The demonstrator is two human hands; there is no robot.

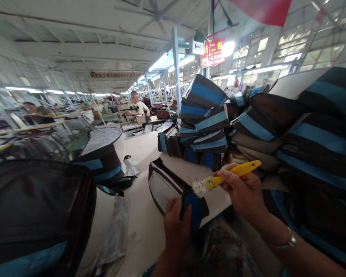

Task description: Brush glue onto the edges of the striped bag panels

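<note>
My right hand point(245, 188) grips a yellow-handled brush point(233, 172), its pale, clotted bristles pointing left and down. The bristle end hovers over or touches the upper edge of a dark fabric piece; which of the two I cannot tell. My left hand point(177, 223) is closed on the near end of that piece, a bag panel point(167, 186) with a dark brown border, a light grey inner face and a blue patch. It lies tilted on the white tabletop point(141, 215). My left fingertips are partly hidden behind the blue patch.
Stacked black-and-blue bag pieces point(204, 115) stand behind the panel, and a taller pile point(320, 142) fills the right side. More bag parts point(103, 154) and a large dark bag piece point(31, 207) occupy the left. Farther back, a person point(138, 105) sits at a work table.
</note>
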